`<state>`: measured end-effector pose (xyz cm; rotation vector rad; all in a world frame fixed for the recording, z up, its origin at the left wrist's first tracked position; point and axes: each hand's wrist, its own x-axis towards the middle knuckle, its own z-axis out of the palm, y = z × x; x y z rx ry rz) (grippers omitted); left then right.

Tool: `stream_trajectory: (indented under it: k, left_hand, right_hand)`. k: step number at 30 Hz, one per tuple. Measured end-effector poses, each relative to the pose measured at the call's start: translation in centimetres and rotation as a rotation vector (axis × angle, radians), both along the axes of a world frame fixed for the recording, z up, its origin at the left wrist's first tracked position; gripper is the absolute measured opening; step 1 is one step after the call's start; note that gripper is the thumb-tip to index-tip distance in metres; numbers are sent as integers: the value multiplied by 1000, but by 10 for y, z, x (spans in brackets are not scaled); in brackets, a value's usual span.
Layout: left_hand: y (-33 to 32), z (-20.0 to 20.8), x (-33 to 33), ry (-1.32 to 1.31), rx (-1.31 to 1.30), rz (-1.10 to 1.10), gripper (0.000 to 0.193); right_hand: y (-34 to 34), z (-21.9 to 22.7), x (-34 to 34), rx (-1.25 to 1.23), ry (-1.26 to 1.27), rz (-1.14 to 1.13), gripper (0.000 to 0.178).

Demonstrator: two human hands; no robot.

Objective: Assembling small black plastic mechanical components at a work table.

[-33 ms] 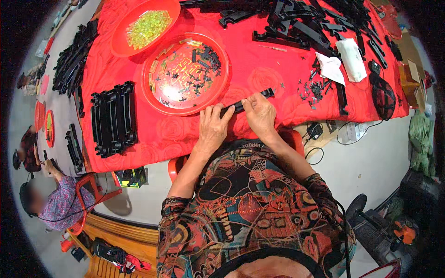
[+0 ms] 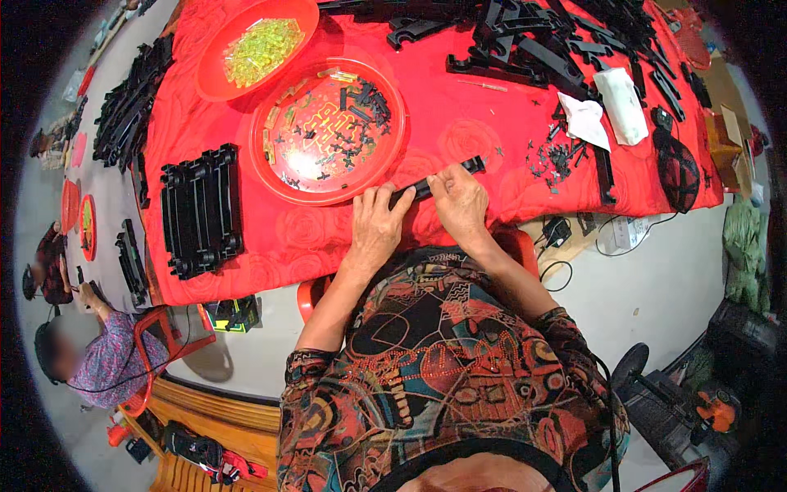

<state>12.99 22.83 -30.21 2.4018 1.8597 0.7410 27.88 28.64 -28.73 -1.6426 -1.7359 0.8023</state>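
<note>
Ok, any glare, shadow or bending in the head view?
Head view: white glare on the shiny red round plastic tray; the red rose-patterned tablecloth's left edge bows; a shadow darkens the pale grey floor at left; corners go black; left hand, right hand and long black plastic bar look fairly sharp.

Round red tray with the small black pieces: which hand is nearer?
Left. The left hand is right by the near rim of the round red tray; the right hand is farther off to its right, on the black bar.
</note>
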Motion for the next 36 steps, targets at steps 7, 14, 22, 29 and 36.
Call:
stream_trajectory:
  k: [7, 14, 22, 29, 36]
  left_hand:
    - [3, 6, -6, 34, -53, -68, 38]
    - [6, 10, -6, 73, -103, -109, 34]
    - [8, 4, -8, 60, -98, -134, 36]
    - [8, 7, -8, 26, -85, -145, 42]
    - [14, 17, -9, -17, -204, -159, 40]
  right_hand:
    - [8, 9, 7, -110, -56, 68, 21]
    - [19, 20, 7, -146, -254, 169, 24]
    - [17, 15, 1, -97, -322, 128, 22]
    - [15, 17, 2, -56, -271, 131, 22]
    - [14, 12, 3, -40, -249, 137, 21]
